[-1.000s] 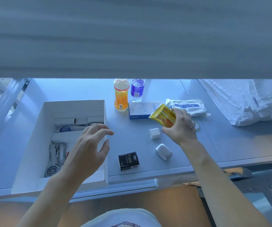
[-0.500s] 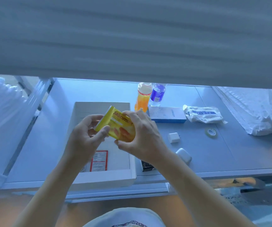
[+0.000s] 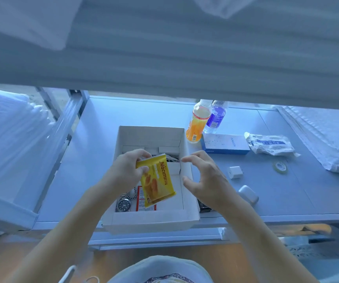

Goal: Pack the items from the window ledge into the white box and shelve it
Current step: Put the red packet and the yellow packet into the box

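Gripping a yellow foil snack packet (image 3: 157,181) in the left hand (image 3: 126,171), hanging long axis tilted down over the open white cardboard box (image 3: 121,139); right hand (image 3: 202,178) hovering just beside, fingers loosely spread, holding nothing.

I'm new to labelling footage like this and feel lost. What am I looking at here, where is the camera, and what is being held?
There is no machine: these are a person's two bare hands, filmed by a camera worn on the head, looking down. The left hand grips a yellow snack packet above the open white cardboard box, which already holds a silver wristwatch. The right hand is open and holds nothing. On the pale ledge lie an orange drink bottle, a blue-labelled bottle, a flat blue-and-white box, a white charger plug and a tape roll.
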Motion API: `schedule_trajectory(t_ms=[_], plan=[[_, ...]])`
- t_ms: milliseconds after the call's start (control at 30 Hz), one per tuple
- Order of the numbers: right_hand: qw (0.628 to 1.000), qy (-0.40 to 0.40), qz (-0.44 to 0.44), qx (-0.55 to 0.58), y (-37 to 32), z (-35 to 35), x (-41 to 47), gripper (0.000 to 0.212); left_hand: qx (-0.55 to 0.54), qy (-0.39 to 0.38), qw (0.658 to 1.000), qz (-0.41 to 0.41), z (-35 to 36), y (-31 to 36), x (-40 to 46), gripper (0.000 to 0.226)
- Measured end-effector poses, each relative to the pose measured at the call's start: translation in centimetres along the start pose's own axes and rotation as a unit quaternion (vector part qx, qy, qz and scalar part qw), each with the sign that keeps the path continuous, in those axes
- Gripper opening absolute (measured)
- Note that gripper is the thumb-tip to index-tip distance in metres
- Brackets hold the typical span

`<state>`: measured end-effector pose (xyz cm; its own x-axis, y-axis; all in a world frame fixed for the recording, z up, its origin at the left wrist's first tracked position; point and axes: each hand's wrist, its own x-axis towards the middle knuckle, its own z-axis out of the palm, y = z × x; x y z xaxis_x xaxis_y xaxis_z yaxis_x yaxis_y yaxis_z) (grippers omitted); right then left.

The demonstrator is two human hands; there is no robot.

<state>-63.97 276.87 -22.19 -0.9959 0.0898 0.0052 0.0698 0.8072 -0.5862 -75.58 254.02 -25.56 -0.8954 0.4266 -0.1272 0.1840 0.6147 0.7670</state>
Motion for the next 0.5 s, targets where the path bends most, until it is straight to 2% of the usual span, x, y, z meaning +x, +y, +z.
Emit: schedule_trajectory(t_ms=[133,233,333,500], plan=[[0.999,0.008,0.03,0.021,1.5,0.1,-1.9,0.043,0.107,-0.107,0.988,-0.014,2.3,0.5,3.9,0.025],[0.999,0.001,0.028,0.039,1.6,0.4,-3.0,0.049,0.146,-0.159,0.976,-0.008,4.6,0.5,5.6,0.026],[0.999,-0.031,0.0,0.028,1.7,0.5,-3.9,0.065,0.181,-0.171,0.968,0.005,6.1,-0.3,6.3,0.031],[0.995,-0.086,-0.014,0.051,2.1,0.6,-5.9,0.093,0.205,-0.174,0.963,-0.024,7.3,-1.0,6.4,0.041]])
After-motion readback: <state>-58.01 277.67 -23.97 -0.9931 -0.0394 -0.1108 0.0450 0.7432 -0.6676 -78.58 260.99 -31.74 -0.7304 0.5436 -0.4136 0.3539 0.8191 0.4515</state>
